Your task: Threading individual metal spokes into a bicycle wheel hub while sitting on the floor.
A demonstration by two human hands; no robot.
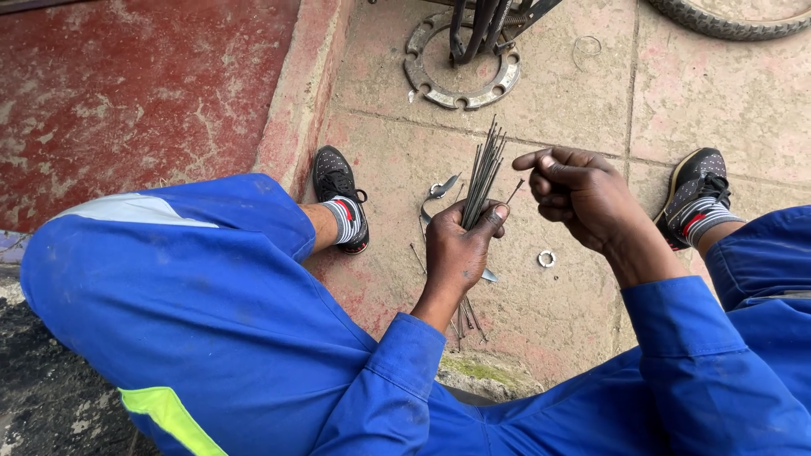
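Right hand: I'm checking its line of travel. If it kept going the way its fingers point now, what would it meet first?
The right hand points toward the bundle of thin grey metal spokes held upright in the left hand. It would probably meet those spokes first, though depth is unclear from this single view.

This looks like an outdoor bicycle repair spot on a paved yard. A tyre lies on the worn slabs beside a toothed metal ring, with a spanner and a nut loose on the ground. The person wears blue overalls and holds a bundle of spokes.
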